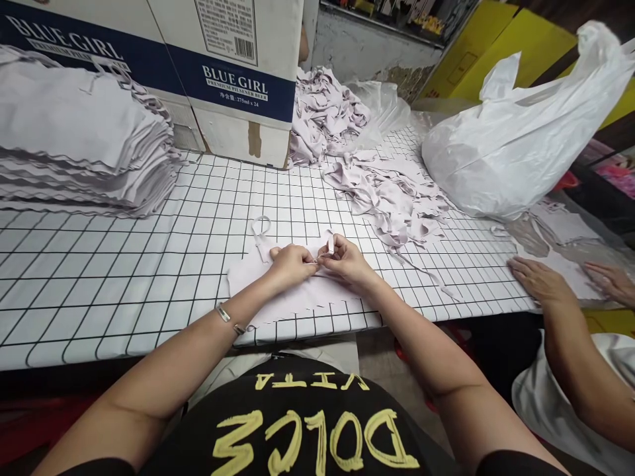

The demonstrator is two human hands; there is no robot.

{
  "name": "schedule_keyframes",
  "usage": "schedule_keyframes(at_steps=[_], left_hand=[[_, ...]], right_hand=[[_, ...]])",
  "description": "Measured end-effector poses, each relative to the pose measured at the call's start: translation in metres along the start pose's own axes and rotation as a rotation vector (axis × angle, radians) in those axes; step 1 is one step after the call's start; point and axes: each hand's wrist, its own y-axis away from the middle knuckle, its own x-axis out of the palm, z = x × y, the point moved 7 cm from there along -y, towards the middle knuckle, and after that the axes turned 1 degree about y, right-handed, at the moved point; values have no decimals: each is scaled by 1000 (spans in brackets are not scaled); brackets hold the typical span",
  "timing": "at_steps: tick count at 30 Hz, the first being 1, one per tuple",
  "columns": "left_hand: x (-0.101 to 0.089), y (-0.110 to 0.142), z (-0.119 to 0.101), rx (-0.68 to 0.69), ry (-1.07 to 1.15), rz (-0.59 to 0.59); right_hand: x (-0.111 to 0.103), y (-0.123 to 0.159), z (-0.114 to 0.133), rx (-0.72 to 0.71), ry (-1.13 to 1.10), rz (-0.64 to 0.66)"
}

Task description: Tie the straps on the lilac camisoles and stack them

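On one pale cloth piece (278, 291), both hands pinch together: left hand (290, 263) and right hand (344, 259) clamp its strap; two cardboard boxes (233, 73) stand behind.

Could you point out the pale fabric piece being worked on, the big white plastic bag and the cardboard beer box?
Pale lilac fabric piece (292, 297), head view, flat lower part.
Big white plastic bag (516, 152), head view, bulging side.
Blue-and-white cardboard beer box (233, 86), head view, blue printed band.

Bright, even overhead light, soft shadows; wide-angle bending toward the edges.
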Motion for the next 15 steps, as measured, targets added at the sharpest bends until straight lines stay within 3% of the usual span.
schedule_keyframes(at_steps=[7,15], left_hand=[[-1,2,-1,18,-10,-46],[6,-1,-4,48,-88,-52]], right_hand=[[-1,-6,30,-247,578,109],[3,-10,32,-283,735,178]])
